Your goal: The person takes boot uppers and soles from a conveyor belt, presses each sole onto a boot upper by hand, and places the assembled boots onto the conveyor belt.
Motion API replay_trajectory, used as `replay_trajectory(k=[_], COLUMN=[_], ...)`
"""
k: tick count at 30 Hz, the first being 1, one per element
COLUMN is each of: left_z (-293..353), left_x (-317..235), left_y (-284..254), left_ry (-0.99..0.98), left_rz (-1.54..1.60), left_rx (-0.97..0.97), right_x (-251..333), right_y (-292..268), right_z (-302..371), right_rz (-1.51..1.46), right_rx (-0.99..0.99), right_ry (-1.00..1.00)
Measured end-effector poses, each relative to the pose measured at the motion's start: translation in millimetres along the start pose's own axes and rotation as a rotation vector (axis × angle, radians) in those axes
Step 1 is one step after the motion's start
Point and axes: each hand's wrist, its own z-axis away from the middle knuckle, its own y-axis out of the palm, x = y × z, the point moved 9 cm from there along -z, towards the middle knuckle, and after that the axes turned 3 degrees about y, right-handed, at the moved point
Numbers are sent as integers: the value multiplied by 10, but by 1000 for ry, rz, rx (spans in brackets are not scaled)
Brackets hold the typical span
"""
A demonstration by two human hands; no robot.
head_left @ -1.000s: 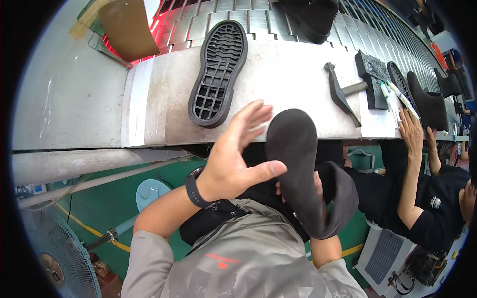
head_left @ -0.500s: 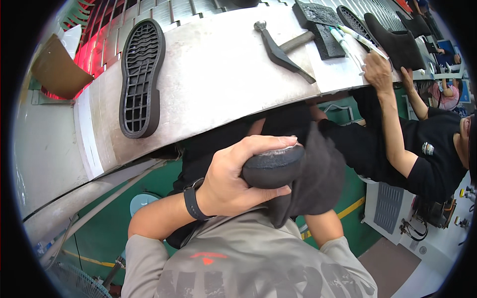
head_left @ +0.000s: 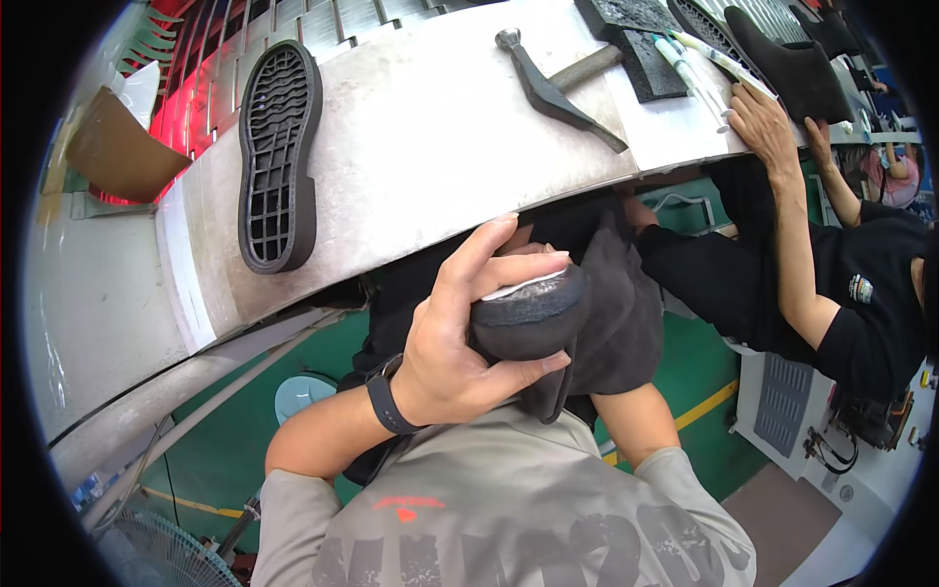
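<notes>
In front of my chest my left hand (head_left: 445, 338) is closed around the rounded toe of a dark suede boot upper (head_left: 533, 328). Its thumb presses the near side, and the fingers lie over the far side and the underside's pale edge. The boot's soft dark shaft (head_left: 616, 313) hangs to the right. My right forearm (head_left: 636, 426) runs up behind that shaft, which hides my right hand and its fingers. On the bench ahead lies a black shoe sole (head_left: 281, 161) with its open grid facing up.
A hammer (head_left: 553, 93) lies on the pale bench (head_left: 411, 147), near a black block (head_left: 653, 68) and pens (head_left: 690, 68). At right, a co-worker's hand (head_left: 763, 127) rests by another dark boot (head_left: 792, 73). Brown card (head_left: 122, 147) stands at far left; a fan (head_left: 161, 553) is below.
My left fingers have shifted and spread on the toe, with the index finger lifted off. The boot has tilted, showing more of its pale underside. The co-worker's hand has moved slightly.
</notes>
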Motion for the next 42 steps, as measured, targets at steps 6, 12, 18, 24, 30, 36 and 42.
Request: replay_trajectory(k=[6, 12, 18, 24, 30, 36, 42], left_z=[-61, -175, -1228, -1473, -884, 30, 297], left_x=[-12, -23, 23, 1093, 266, 175, 310], left_y=[90, 40, -1606, -3453, -2906, -2139, -1716], left_ry=[10, -56, 64, -265, -295, -280, -193], left_rz=[-34, -126, -856, -693, -51, 411, 694], left_rx=[129, 193, -198, -274, -422, -435, -288], right_x=[-91, -429, -931, -971, -967, -367, -421], right_y=[-10, -26, 134, 284, 213, 457, 473], right_z=[-52, -59, 21, -77, -77, 78, 100], right_rz=[-76, -294, -646, -646, -629, -403, -356], right_rx=[41, 204, 401, 425, 393, 214, 202], right_ry=[44, 226, 454, 422, 424, 281, 262])
